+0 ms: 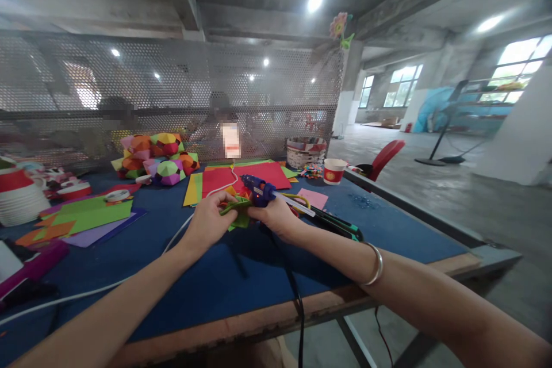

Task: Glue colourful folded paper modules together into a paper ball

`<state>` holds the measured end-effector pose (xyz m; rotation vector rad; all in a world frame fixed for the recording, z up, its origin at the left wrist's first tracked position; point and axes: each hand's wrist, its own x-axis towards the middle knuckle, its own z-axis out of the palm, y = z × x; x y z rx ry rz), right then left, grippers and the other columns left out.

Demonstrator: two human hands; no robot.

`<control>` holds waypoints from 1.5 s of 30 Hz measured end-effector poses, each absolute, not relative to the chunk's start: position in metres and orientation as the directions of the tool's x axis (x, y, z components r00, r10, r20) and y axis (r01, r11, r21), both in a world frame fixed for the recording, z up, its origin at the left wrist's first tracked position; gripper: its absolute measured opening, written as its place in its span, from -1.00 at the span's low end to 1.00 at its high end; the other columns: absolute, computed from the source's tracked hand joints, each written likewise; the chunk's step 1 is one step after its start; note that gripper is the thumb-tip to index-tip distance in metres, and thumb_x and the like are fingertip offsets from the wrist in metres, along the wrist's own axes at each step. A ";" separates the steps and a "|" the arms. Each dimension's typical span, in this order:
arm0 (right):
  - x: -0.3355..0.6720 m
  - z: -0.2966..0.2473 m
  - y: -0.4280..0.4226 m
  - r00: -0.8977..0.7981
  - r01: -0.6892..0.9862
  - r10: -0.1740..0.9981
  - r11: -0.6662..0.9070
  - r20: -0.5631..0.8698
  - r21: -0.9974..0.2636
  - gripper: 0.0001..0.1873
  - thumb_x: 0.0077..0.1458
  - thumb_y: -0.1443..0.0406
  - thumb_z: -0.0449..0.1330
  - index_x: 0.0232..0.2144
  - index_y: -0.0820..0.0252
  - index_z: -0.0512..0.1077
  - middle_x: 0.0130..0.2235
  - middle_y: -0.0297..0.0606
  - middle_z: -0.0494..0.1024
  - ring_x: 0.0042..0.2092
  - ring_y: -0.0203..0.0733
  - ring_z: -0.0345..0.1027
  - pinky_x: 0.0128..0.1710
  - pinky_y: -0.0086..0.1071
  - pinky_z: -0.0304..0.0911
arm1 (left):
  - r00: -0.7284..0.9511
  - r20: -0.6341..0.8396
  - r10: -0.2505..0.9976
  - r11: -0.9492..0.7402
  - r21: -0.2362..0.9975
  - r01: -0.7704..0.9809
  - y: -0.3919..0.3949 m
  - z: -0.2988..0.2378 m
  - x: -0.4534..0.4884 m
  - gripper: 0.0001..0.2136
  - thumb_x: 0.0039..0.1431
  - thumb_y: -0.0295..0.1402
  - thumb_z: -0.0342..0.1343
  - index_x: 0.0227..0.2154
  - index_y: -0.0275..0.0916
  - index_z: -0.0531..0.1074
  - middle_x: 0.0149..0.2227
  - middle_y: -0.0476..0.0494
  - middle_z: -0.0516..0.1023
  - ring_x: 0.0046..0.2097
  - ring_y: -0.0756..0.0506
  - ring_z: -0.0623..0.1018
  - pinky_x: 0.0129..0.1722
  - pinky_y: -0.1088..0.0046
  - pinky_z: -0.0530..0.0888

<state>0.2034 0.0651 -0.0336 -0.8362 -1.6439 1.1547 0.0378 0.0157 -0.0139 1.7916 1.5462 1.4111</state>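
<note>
My left hand (210, 220) is closed on a folded green paper piece (236, 207), held just above the blue table (215, 276). My right hand (276, 217) grips a blue hot glue gun (260, 190), its nozzle pointing left at the green piece. A white glue stick pokes out of the gun's back toward the right. The gun's black cord (295, 299) drops over the table's front edge. A silver bangle (376, 264) sits on my right wrist.
Coloured paper sheets (245, 177) lie behind my hands and more sheets (88, 215) at the left. Folded paper balls (157, 158) stand by a perforated metal screen (172, 92). A woven basket (306, 151), a paper cup (334, 171), a white cable (86, 293) and a red chair (386, 156) are nearby.
</note>
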 end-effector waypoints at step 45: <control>0.210 -0.017 0.053 -0.324 0.202 0.869 0.451 0.375 -0.869 -0.87 -0.10 0.32 0.27 -0.42 0.15 0.40 -0.48 -0.42 0.42 -0.39 -0.23 0.32 -0.34 -0.36 0.29 | -0.043 0.474 0.880 -0.365 0.731 0.577 0.015 -0.015 0.041 -0.90 -0.14 -0.41 0.14 -0.49 -0.22 0.53 -0.52 -0.01 0.56 -0.48 -0.04 0.46 -0.45 0.48 0.34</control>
